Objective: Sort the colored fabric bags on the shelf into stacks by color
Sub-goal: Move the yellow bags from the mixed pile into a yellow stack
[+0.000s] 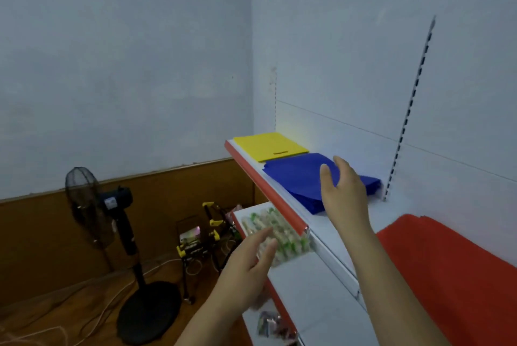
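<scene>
The task's things lie along the top white metal shelf with a red front edge [268,186]: a flat yellow fabric bag stack with a slot handle [270,146] at the far end, a fanned stack of dark blue fabric bags [299,178] just beside it, and a stack of red fabric bags [453,270] at the near end, well apart from the blue. That makes three colour stacks; how many bags are in each cannot be counted, though the blue one shows several layered edges.

The right hand [342,192] hangs over the near part of the blue stack, its grip open, fingers straight and holding nothing. The left hand [249,264] is lower, in front of the shelf below, also open and empty.

The sorting looks nearly finished. The likely trouble is the blue stack: its layers are splayed, so a careless push could slide the thin bags off the front edge or against the yellow one.

Below sit one lower white shelf carrying green-and-white packets [277,231]. On the wooden floor [56,309] stand one black pedestal fan [112,222] and one yellow-and-black cart [201,239].
</scene>
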A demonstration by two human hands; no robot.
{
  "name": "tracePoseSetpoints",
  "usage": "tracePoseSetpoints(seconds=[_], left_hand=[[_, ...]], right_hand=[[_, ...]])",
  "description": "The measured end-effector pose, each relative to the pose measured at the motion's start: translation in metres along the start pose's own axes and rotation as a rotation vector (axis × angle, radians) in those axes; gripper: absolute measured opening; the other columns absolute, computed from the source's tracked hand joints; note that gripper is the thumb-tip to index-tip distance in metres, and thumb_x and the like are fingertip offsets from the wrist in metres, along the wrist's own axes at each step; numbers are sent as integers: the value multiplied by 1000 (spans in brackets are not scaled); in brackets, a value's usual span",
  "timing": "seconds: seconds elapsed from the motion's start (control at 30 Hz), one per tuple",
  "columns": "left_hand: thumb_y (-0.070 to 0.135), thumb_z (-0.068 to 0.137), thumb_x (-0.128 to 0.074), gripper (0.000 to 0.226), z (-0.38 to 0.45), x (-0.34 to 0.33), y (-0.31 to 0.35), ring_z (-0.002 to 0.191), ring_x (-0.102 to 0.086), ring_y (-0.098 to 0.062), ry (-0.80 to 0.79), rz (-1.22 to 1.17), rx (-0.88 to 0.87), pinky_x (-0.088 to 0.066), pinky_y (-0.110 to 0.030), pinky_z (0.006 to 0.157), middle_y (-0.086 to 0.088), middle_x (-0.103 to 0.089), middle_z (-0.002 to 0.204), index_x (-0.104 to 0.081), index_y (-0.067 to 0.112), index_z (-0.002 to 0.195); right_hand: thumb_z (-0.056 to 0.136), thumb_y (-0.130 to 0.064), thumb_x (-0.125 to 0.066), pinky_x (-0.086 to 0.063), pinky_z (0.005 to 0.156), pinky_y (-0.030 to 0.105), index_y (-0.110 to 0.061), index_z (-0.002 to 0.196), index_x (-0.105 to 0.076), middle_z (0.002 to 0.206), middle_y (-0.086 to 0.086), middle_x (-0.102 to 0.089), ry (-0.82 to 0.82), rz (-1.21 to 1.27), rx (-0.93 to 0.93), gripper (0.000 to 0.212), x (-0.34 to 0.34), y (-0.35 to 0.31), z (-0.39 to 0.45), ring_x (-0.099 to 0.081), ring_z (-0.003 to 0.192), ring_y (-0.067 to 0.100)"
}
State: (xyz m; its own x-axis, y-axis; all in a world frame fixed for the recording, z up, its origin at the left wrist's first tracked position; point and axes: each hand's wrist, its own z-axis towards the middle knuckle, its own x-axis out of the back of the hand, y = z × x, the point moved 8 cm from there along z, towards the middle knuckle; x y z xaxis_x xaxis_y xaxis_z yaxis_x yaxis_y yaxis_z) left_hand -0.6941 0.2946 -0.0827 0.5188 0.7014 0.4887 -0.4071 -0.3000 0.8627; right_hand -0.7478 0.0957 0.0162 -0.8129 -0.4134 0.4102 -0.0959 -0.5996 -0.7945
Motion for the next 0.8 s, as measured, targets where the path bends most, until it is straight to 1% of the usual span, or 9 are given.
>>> tracePoseSetpoints(seconds=[0.1, 0.17, 0.3, 0.47, 0.53, 0.6, 0.67, 0.77, 0.8], left_hand=[[72, 90, -32, 66, 71, 34, -14, 136, -37, 4, 11, 58, -11, -36, -31, 114, 27, -41, 147, -37, 42, 148], [69, 92, -33, 63, 115, 54, -23, 138, -32, 5, 14, 118, -22, -34, -32, 116, 29, -36, 149, -33, 43, 149], [67, 91, -34, 60, 187, 83, -41, 138, -28, 7, -18, 158, -56, -30, -29, 117, 33, -31, 147, -27, 48, 148], [72, 91, -33, 67, 279, 108, -75, 140, -31, 2, -32, 128, -98, -33, -36, 117, 25, -31, 153, -25, 44, 152], [71, 92, -33, 66, 317, 118, -90, 138, -33, 3, -32, 120, -130, -36, -33, 114, 24, -32, 152, -26, 43, 151], [65, 96, -35, 61, 356, 128, -105, 138, -32, 4, -42, 121, -175, -35, -29, 114, 25, -31, 152, -26, 41, 152], [60, 98, -37, 59, 394, 139, -122, 137, -31, 4, -60, 105, -210, -36, -30, 113, 24, -30, 152, -27, 38, 152], [57, 99, -39, 55, 445, 151, -147, 132, -31, 8, -132, 100, -242, -33, -23, 109, 25, -31, 149, -29, 38, 150], [55, 100, -40, 54, 461, 154, -155, 132, -35, 5, -161, 105, -248, -33, -21, 107, 25, -31, 148, -30, 38, 150]], right_hand=[[103, -44, -41, -31, 114, 38, -18, 151, -35, 156, 0, -36, -13, 23, -26, 55, -51, 5, 61, -31, 144, 19], [103, -45, -40, -31, 114, 39, -19, 151, -35, 156, 1, -36, -18, 28, -32, 55, -82, 7, 101, -31, 144, 20], [103, -42, -41, -36, 110, 40, -20, 149, -39, 152, 3, -41, -27, 16, -14, 50, -141, 6, 169, -39, 138, 23], [103, -40, -42, -34, 109, 36, -18, 148, -40, 152, 3, -42, -5, -29, -27, 50, -202, 14, 231, -36, 140, 20], [103, -40, -43, -34, 110, 36, -18, 149, -39, 152, 3, -41, 17, -67, -56, 51, -223, 25, 252, -35, 141, 20], [103, -40, -43, -33, 110, 36, -17, 149, -38, 153, 4, -40, 47, -111, -88, 52, -242, 40, 272, -35, 141, 21], [103, -40, -43, -31, 111, 36, -15, 150, -37, 154, 5, -39, 89, -154, -130, 54, -259, 54, 290, -34, 142, 22], [103, -39, -44, -30, 112, 37, -13, 152, -34, 155, 7, -36, 165, -207, -234, 56, -276, 75, 310, -33, 142, 23], [103, -39, -44, -30, 112, 37, -12, 152, -32, 156, 7, -35, 181, -218, -278, 57, -281, 83, 314, -33, 143, 23]])
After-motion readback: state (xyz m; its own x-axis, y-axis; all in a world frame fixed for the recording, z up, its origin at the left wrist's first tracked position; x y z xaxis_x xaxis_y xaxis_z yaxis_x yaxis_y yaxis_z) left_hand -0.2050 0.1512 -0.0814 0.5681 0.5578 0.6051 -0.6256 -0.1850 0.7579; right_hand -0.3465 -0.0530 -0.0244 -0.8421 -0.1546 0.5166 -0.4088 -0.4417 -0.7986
